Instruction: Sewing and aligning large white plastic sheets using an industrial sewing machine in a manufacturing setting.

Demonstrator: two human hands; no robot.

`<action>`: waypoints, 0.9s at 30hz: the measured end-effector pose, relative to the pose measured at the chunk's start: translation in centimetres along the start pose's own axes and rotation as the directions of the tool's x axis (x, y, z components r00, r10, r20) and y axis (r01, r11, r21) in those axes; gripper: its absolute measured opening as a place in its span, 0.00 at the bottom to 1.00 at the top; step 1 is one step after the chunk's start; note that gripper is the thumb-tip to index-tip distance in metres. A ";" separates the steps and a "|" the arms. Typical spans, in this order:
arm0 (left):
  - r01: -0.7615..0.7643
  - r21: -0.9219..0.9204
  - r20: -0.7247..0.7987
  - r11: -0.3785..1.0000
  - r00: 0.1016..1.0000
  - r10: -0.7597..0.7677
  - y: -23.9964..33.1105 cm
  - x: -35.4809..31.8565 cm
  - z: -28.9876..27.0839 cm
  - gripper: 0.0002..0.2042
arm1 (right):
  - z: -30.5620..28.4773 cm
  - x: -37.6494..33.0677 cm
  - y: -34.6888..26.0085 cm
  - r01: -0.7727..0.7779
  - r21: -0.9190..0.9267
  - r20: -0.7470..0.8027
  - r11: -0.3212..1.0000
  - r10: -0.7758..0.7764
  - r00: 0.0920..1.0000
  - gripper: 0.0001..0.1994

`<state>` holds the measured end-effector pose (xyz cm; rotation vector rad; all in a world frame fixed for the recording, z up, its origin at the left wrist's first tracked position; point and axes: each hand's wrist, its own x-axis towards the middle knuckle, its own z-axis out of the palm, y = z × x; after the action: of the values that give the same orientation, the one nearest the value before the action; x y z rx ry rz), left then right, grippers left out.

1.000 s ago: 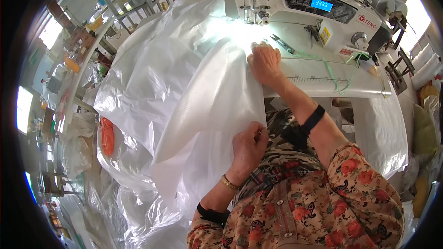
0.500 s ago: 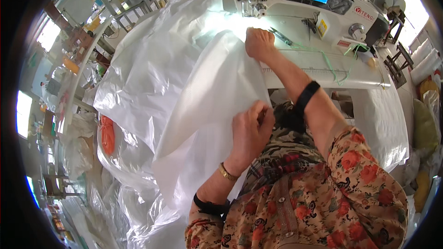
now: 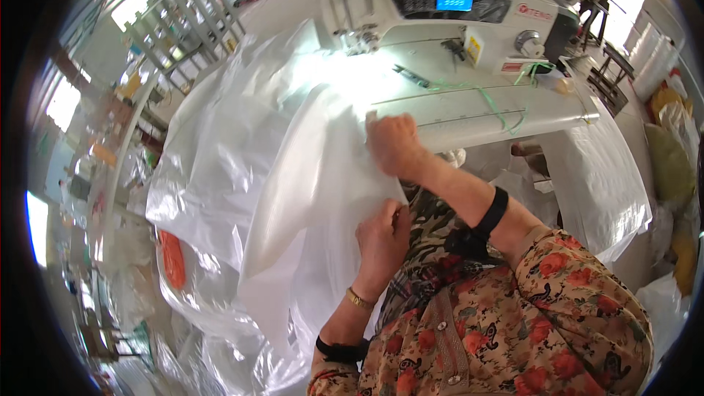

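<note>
A large sheet of white, shiny plastic point(image 3: 293, 161) drapes from the sewing machine's bed down over my lap and to the left. My right hand point(image 3: 396, 145) is closed on the sheet's right edge, just in front of the machine bed. Closer to my body, my left hand point(image 3: 383, 240) is curled shut on the same edge, its fingertips partly hidden. Behind the hands stands a white sewing machine point(image 3: 469, 11) with a lit blue display. Its bright lamp glare washes out the needle area and the far end of the sheet.
A dark slim tool point(image 3: 411, 75) and loose green thread point(image 3: 488, 103) lie on the machine bed point(image 3: 455, 128). White sheeting point(image 3: 598, 191) hangs at the right. An orange bundle point(image 3: 172, 259) lies left among the plastic. Metal racks point(image 3: 180, 26) stand at the far left.
My right hand has drawn back from near the needle toward me along the sheet's edge. My left hand sits slightly lower. The view has shifted, so the machine appears farther left.
</note>
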<state>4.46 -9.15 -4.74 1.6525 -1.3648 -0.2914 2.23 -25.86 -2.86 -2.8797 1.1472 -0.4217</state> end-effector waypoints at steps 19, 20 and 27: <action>0.033 0.070 0.006 0.997 0.999 -0.034 -2.3 7.2 -0.6 0.06 | 0.5 6.2 1.1 0.122 0.098 -0.026 0.988 -0.120 0.992 0.05; 0.013 0.087 -0.004 0.996 1.000 -0.013 -2.3 7.9 -0.4 0.06 | 0.7 6.8 1.6 0.106 0.115 -0.013 0.988 -0.105 0.994 0.05; -0.016 0.128 -0.103 0.992 0.994 0.029 -3.1 10.6 2.0 0.08 | 0.8 8.7 3.4 0.030 0.221 0.043 0.975 -0.040 0.998 0.07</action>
<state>8.79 -19.54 -4.34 1.7305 -1.3454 -0.1042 6.16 -34.28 -1.93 -2.7065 0.9758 -0.4479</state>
